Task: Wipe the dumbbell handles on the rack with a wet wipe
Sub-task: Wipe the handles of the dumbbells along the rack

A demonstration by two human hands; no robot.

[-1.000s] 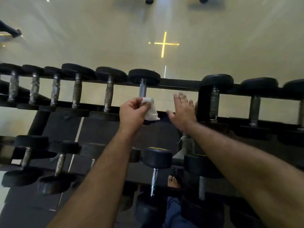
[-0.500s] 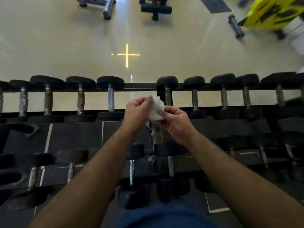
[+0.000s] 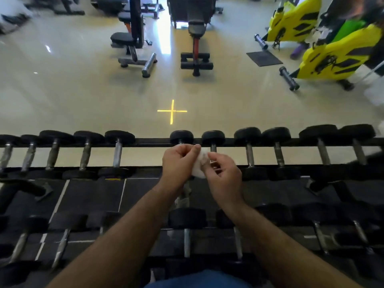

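Pinching a crumpled wet wipe (image 3: 200,164) between curled fingers, left hand (image 3: 179,163), right hand (image 3: 223,175), above the rack (image 3: 149,141)

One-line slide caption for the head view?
Both hands, left hand and right hand, hold a white wet wipe above the dumbbell rack.

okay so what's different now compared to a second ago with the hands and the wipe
The right hand, open and reaching toward the top rack a second ago, came across and now pinches the wet wipe together with the left hand. The view has also tilted up, showing more gym floor. The left hand kept its grip on the wipe throughout, and the dumbbells stayed racked.
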